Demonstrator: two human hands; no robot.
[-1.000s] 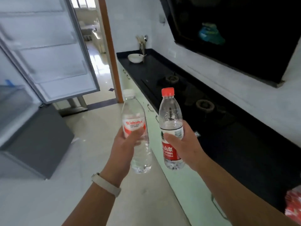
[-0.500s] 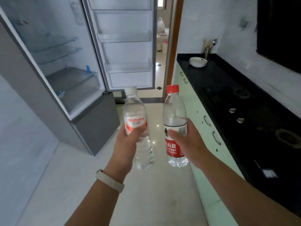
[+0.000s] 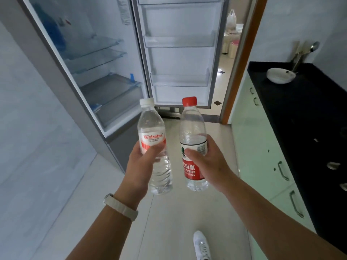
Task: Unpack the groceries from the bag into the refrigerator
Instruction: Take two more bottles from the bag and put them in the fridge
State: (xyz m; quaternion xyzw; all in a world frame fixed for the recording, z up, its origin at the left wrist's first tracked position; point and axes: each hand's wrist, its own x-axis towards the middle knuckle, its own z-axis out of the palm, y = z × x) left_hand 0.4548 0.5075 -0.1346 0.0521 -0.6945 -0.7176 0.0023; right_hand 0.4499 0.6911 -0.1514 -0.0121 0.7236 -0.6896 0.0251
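My left hand (image 3: 139, 164) grips a clear water bottle with a white cap (image 3: 154, 134), held upright. My right hand (image 3: 208, 166) grips a second water bottle with a red cap and red label (image 3: 192, 128), also upright and just right of the first. Both bottles are at chest height in front of the open refrigerator (image 3: 105, 59), whose glass shelves and lower drawer show on the left. Its open door (image 3: 180, 53) with several bare door racks stands straight ahead. The grocery bag is out of view.
A black countertop (image 3: 300, 113) with pale green cabinets (image 3: 262, 151) runs along the right; a white bowl (image 3: 279, 76) and utensils sit at its far end. A doorway (image 3: 231, 59) opens behind the fridge door. My white shoe (image 3: 201, 244) is on the pale tiled floor.
The view has swung left from the counter and stove to face the open refrigerator, which now looks closer. Both hands still hold their bottles side by side.
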